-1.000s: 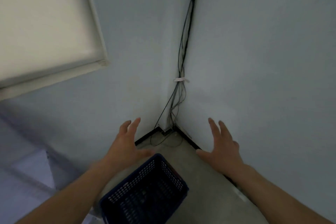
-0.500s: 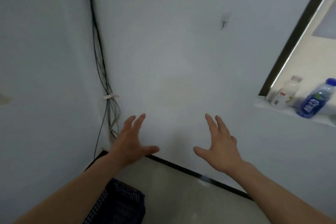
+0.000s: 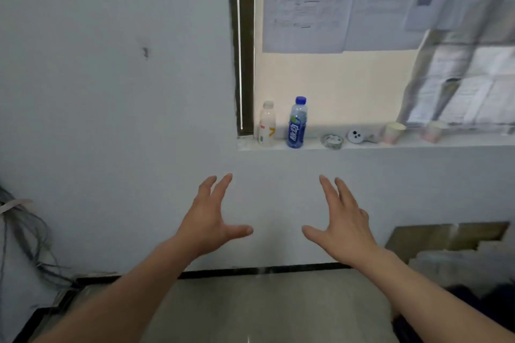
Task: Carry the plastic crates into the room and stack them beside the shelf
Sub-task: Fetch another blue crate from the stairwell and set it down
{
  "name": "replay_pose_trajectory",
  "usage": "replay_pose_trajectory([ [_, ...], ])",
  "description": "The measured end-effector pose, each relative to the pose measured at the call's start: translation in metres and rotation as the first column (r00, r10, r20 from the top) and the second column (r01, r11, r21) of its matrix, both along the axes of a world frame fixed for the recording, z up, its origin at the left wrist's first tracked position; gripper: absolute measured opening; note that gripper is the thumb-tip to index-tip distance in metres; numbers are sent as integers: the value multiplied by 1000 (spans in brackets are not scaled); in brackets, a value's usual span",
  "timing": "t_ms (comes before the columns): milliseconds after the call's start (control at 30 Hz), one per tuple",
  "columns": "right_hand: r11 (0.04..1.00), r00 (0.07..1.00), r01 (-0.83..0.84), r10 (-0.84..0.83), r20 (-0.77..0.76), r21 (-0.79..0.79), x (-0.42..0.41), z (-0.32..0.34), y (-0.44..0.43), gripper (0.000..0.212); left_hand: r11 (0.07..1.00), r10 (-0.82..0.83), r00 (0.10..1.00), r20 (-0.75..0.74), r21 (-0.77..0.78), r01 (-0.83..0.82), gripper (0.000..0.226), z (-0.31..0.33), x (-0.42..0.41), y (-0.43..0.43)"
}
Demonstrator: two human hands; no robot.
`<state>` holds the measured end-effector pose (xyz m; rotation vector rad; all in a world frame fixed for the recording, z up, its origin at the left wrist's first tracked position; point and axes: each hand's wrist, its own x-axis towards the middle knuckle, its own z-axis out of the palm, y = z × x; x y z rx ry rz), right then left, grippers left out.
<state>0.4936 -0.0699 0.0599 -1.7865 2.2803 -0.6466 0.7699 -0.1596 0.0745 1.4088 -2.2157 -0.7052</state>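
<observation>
Two bare forearms were stretched forward over a pale floor [image 3: 264, 312] towards a light grey wall [image 3: 111, 120]. The left hand [image 3: 207, 220] and the right hand [image 3: 344, 221] were held side by side, well apart, with palms turned inward. The fingers [image 3: 223, 186] of both were spread wide and straight, thumbs pointed at each other, and nothing was held or touched.

A window ledge [image 3: 418, 145] was set in the wall above the hands. At its left end a white bottle [image 3: 267, 125] was stood upright, with a blue bottle [image 3: 297, 124] just beside it. Further along the ledge a roll of tape [image 3: 331, 141], a small round white object [image 3: 354, 135] and two paper cups [image 3: 393, 132] were placed. Sheets of paper [image 3: 306, 8] were fixed across the window above.

A bundle of cables [image 3: 25, 231] was hung down at the left edge. A black skirting strip [image 3: 264, 270] was run along the foot of the wall.

No crate could be made out with certainty. A dark blue shape [image 3: 485, 301] was seen at the lower right edge, on the floor behind the right forearm, too blurred to be identified.
</observation>
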Motion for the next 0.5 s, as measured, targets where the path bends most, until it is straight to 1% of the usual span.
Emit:
replay_pose_trajectory([
  [267,969,969,246,-246,17,-21,-145,3,90,116,966,-257,966,13,-20,257,121,9,-174,23],
  [500,885,885,466,-466,16,-14,-231,-4,166,116,869,-495,869,4,-2,495,121,2,-303,34],
])
